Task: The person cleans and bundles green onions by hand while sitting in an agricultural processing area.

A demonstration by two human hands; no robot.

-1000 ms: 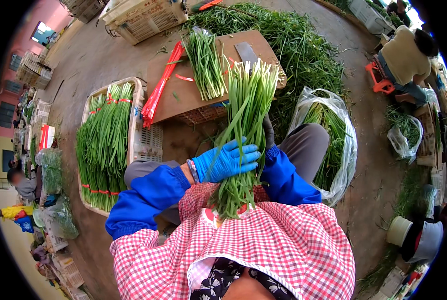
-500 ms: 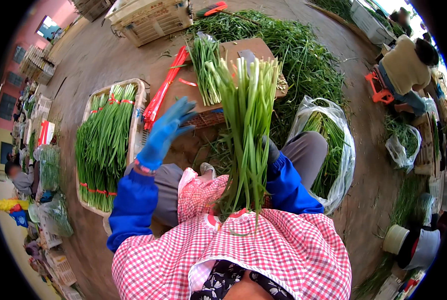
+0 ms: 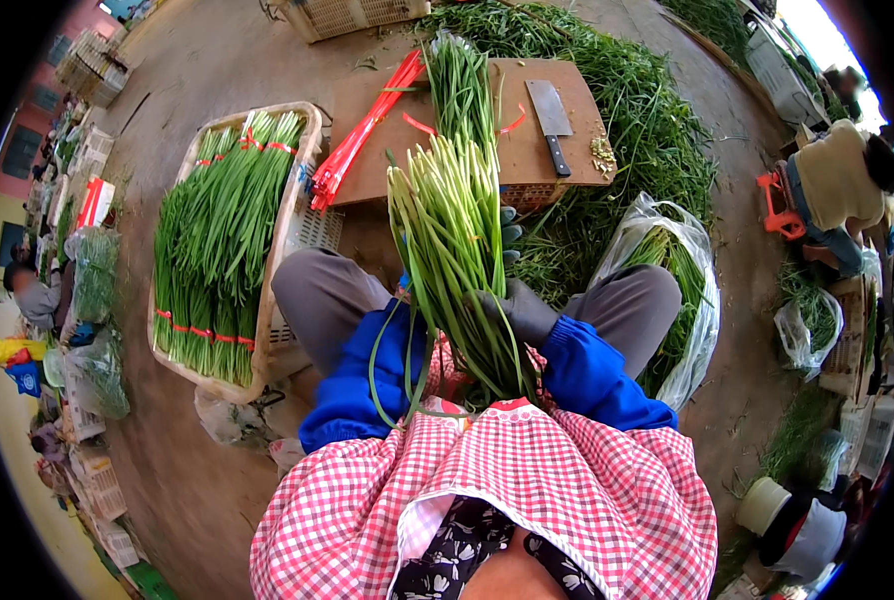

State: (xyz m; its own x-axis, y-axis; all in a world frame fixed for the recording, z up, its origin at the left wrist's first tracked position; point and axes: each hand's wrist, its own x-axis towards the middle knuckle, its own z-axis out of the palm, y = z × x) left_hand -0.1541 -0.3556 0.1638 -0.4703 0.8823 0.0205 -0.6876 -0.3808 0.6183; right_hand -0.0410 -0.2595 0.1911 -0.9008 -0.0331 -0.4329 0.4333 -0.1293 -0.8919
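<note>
A thick loose bunch of garlic chives (image 3: 457, 215) stands upright in front of me, pale cut ends up, green leaves drooping toward my lap. My right hand (image 3: 519, 310), in a dark glove, grips its right side low down. Around the back of it goes my left hand (image 3: 510, 232) in a blue glove; only its fingertips show past the right side. A few long leaves hang loose over the left sleeve. Beyond it, more chives (image 3: 463, 90) lie on a brown board (image 3: 577, 95), with a red tie strip (image 3: 512, 120) beside them.
On the board lie a cleaver (image 3: 550, 115) and a bundle of red ties (image 3: 367, 130). At left stands a crate (image 3: 312, 150) of tied chive bundles (image 3: 222, 230). A plastic bag (image 3: 702, 300) of greens is by my right knee. Loose greens (image 3: 647, 130) heap behind the board.
My left hand has gone from spread in the air at left to behind the bunch. The bunch has come lower and left, uncovering the cleaver on the board.
</note>
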